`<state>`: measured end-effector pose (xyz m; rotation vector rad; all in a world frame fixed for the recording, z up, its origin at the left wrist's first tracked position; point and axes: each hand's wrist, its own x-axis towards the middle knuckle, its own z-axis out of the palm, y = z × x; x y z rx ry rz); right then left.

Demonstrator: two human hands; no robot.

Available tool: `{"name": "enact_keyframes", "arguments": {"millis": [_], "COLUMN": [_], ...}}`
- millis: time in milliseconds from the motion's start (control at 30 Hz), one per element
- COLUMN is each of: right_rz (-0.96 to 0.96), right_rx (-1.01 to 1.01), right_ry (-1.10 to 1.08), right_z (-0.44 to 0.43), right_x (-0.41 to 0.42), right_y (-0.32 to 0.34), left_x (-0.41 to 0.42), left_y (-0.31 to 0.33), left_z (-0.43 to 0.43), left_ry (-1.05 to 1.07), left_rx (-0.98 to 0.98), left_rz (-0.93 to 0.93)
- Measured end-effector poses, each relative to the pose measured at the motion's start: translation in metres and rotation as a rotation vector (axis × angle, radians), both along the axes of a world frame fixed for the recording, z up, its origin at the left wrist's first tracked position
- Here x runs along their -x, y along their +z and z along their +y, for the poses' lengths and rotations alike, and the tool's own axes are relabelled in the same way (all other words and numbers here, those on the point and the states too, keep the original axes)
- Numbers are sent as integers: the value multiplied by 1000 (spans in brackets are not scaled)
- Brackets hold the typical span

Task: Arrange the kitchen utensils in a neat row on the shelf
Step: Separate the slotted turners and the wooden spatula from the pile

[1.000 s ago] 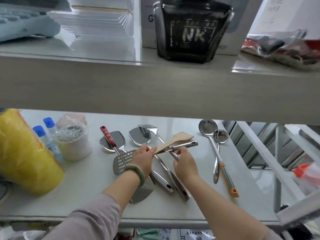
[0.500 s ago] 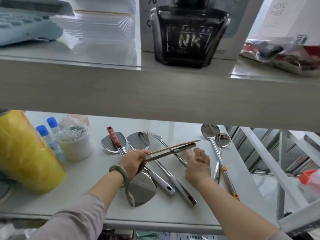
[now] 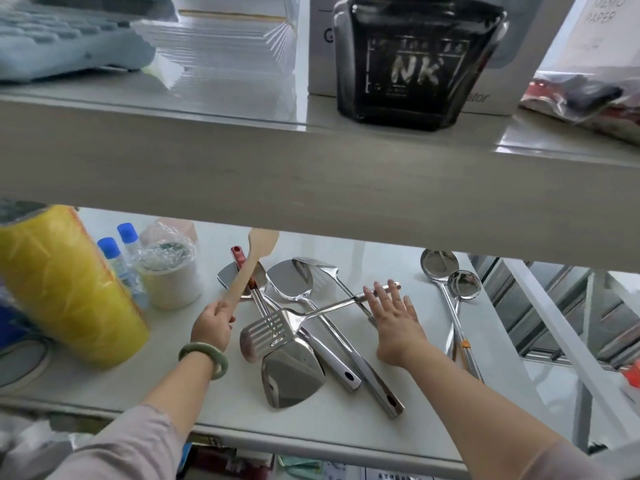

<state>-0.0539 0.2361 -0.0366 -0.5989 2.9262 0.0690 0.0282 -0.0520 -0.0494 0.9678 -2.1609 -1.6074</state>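
My left hand [image 3: 212,326] grips the handle end of a wooden spatula [image 3: 252,265], whose blade points up and away over a red-handled turner [image 3: 239,276]. My right hand [image 3: 393,315] is open with fingers spread, resting on the handle of a slotted steel turner [image 3: 268,332] that lies crosswise over the pile. Under it lie several steel spatulas, one with its blade [image 3: 289,377] toward the shelf's front edge and two with their blades [image 3: 290,279] toward the back. Two steel ladles [image 3: 450,282] lie side by side to the right on the white shelf [image 3: 398,427].
A yellow wrapped roll [image 3: 65,289], two blue-capped bottles [image 3: 116,258] and a plastic-wrapped white cup [image 3: 171,275] stand at the left. The upper shelf's board [image 3: 311,185] hangs low over the back and holds a black bottle [image 3: 415,60]. A white railing [image 3: 561,327] borders the right.
My left hand has separated the wooden spatula from the slotted turner and swung it left and upright. The slotted turner now lies on the pile, with my right hand flat on its handle.
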Motion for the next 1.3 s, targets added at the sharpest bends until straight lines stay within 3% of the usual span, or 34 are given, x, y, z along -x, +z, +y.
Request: {"name": "enact_keyframes", "arguments": {"millis": [233,433,633,733,867,1033,1167,1300], "right_rz": [-3,127,115,-20,-429,-619,-583,-418], "right_rx": [30,46,286,516,951,1234,1347,1265], "right_ry": [-99,-175,-264,-363,-593,-763,-797,-815], "right_z": [-5,15,24,25,15,7,9,18], "right_x": [-3,-18,-16,-14,-14,-23,-29,-32], "right_y": [-2,2,7,9,20,16,15,14], "left_x": [-3,-7,-7,-7,3,6,2,3], "left_y": [-8,-10,-6,0,14,32,35,34], "left_z": [8,18,13,19,47,119,173,215], "left_ry": [-39,-50,-27,59,31,-324,-581,-756], "left_rx": [-21,40,208,442,616,367,219,149], "left_rz": [-78,-138,-173,-152,94,296,136,-92]}}
